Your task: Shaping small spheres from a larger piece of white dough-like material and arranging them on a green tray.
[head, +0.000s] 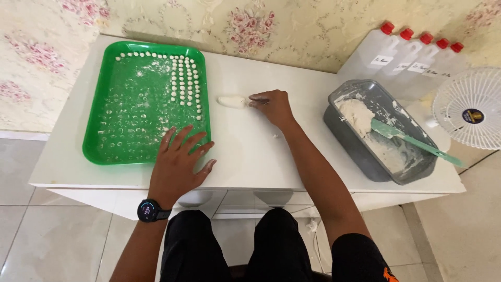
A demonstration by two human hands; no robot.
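My left hand lies flat with spread fingers on the near right corner of a green tray, holding nothing. The tray carries rows of small white dough balls in its far right part and flour marks elsewhere. My right hand rests on the white table, its fingertips touching a short roll of white dough that lies just right of the tray. A dark watch sits on my left wrist.
A grey rectangular tub with white dough and a green spatula stands at the right. Behind it are several translucent red-capped bottles. A small white fan stands at the far right. Floral wallpaper backs the table.
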